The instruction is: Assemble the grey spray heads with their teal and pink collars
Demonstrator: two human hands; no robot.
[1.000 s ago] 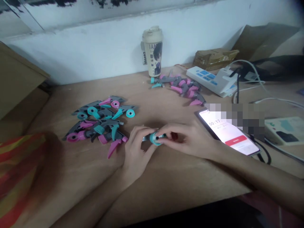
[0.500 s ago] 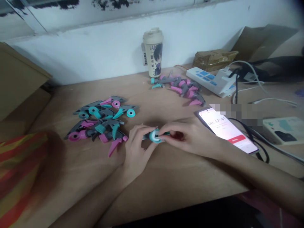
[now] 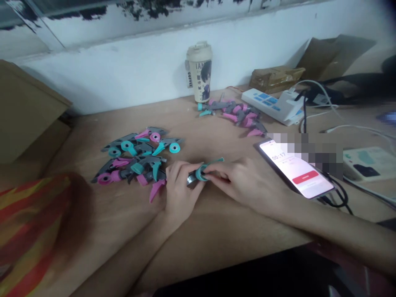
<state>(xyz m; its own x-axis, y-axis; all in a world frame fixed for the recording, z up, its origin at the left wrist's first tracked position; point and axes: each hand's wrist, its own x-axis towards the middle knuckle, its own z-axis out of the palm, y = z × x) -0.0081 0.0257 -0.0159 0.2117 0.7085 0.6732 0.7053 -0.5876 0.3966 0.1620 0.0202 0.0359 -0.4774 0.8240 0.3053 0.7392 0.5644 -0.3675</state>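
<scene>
My left hand (image 3: 182,185) is closed around a grey and teal trigger sprayer head (image 3: 201,173), its round collar facing me. My right hand (image 3: 232,175) has thumb and forefinger pinched together at the mouth of that collar. What sits between those fingertips is too small to make out. A teal lever tip sticks up behind my right fingers. Just left of my left hand lies a pile of sprayer heads (image 3: 137,163), grey with pink or teal collars and levers. Farther back, another pile of sprayer heads (image 3: 238,113) rests near the cup.
A lidded coffee cup (image 3: 200,74) stands against the wall. To the right are a white power strip (image 3: 269,105), a lit phone (image 3: 297,169), cables and a taped box (image 3: 275,78). Cardboard (image 3: 31,111) and a red-yellow striped bag (image 3: 31,231) occupy the left.
The sprayer head has tilted between my hands, so the collar's white inside shows less and its lever tip shows more. My right fingers stay at the collar. The view has shifted slightly.
</scene>
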